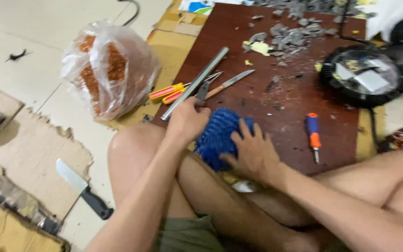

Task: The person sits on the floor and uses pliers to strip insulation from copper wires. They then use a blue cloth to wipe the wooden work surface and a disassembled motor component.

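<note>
My left hand (pixel 187 119) is closed around the handle of a tool whose dark head (pixel 202 91) pokes out past my fingers, right beside a blue finned plastic part (pixel 218 135). My right hand (pixel 253 151) lies spread over the right side of that blue part and presses it against my knee at the near edge of a dark red board (pixel 276 107). Just beyond my left hand lie a long metal bar (pixel 197 81), two screwdrivers with yellow and orange handles (pixel 166 92) and a table knife (pixel 232 81).
A blue and orange screwdriver (pixel 313 133) lies on the board to the right. Grey rubble (pixel 290 35) covers its far end, beside a black round fan casing (pixel 362 77). A plastic bag of copper wire (pixel 108 70) stands at left; a cleaver (pixel 82 186) rests on torn cardboard.
</note>
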